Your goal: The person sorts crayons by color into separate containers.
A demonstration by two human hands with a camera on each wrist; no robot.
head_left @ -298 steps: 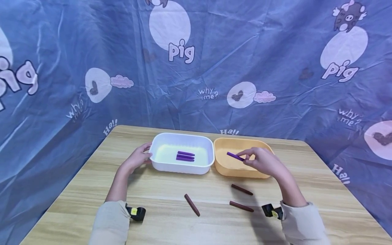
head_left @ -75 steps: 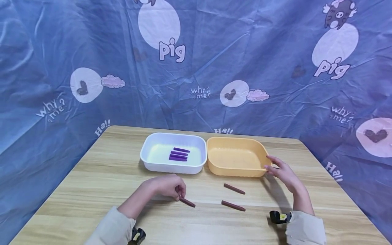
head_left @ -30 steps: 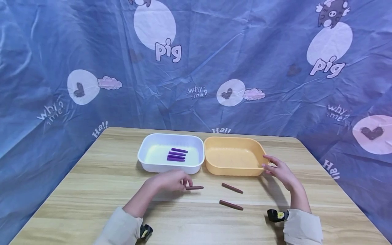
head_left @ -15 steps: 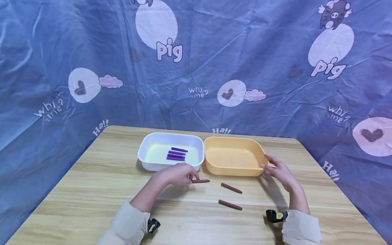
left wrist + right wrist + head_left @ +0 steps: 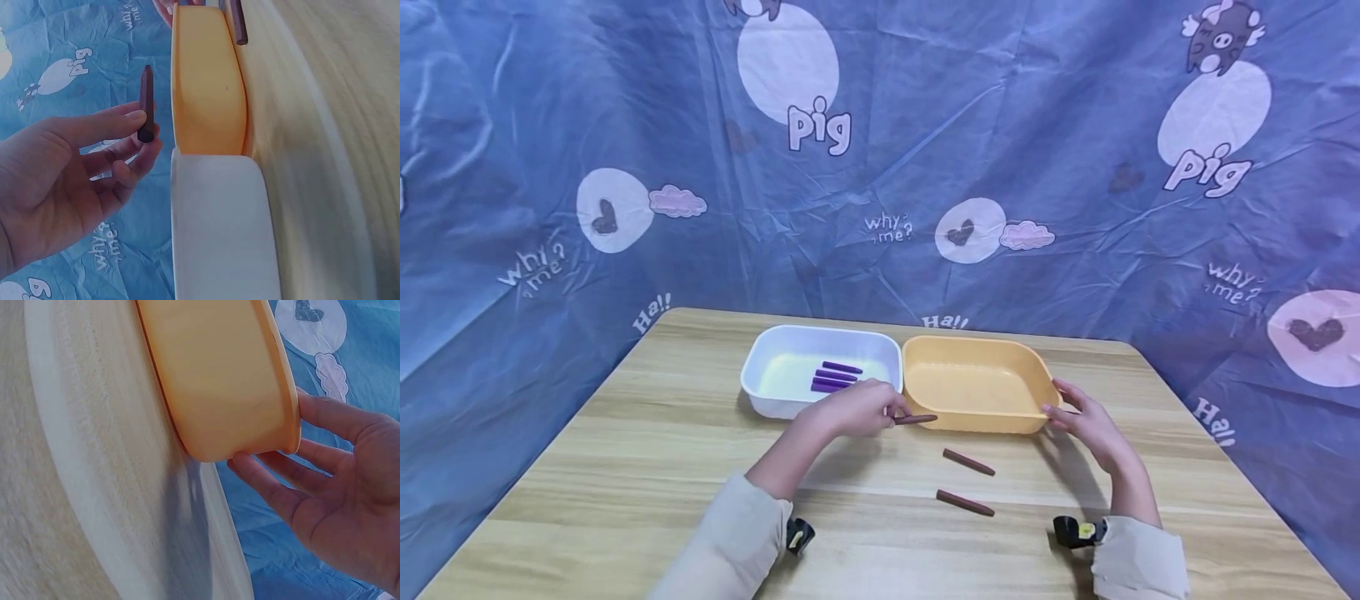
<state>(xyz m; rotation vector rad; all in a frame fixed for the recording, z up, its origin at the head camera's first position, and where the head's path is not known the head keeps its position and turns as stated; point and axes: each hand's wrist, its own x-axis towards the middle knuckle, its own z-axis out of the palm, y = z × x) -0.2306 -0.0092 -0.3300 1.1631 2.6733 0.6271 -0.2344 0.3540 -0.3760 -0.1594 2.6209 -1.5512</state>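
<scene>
In the head view my left hand [image 5: 859, 408] pinches a dark brown crayon [image 5: 917, 419] between thumb and fingertips, just before the spot where the two bins meet. The left wrist view shows that crayon [image 5: 146, 103] raised clear of the bins, its tapered tip pointing away from the palm. My right hand [image 5: 1088, 423] holds the right end of the orange bin [image 5: 981, 422]; one digit passes over the rim [image 5: 289, 394] and others touch the outer wall. Several purple crayons [image 5: 838, 374] lie in the white bin [image 5: 775, 407], partly hidden behind my left hand.
Two more brown crayons, an upper one [image 5: 968, 462] and a lower one [image 5: 965, 502], lie on the wooden table [image 5: 880, 550] in front of the orange bin. A blue printed cloth [image 5: 880, 167] hangs behind and around the table.
A purple crayon formerly in my right hand now lies in the white bin. My left hand has taken the left brown crayon and moved it up and right; my right hand stays at the orange bin.
</scene>
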